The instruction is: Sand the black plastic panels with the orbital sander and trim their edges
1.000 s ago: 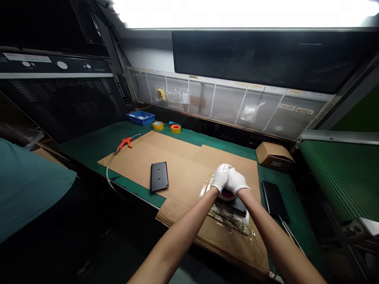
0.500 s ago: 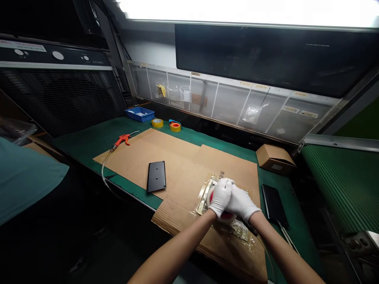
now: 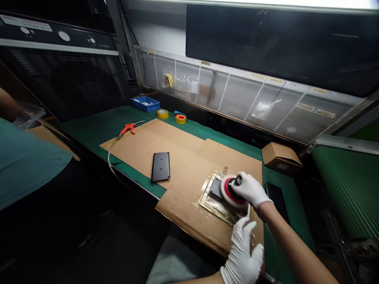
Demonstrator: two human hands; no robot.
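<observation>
Round red-rimmed polishing pad (image 3: 232, 192) sits gripped in the white-gloved right hand (image 3: 251, 190), resting on a black plate (image 3: 217, 188) atop shiny foil (image 3: 211, 205) and corrugated cardboard (image 3: 183, 169). The gloved left hand (image 3: 243, 252), lower right, is open and empty. The green table (image 3: 89, 128) stretches upper left; labels on the pocketed panel (image 3: 237, 92) are too small to read.

Workshop with green-matted workbench (image 3: 89, 126)
</observation>
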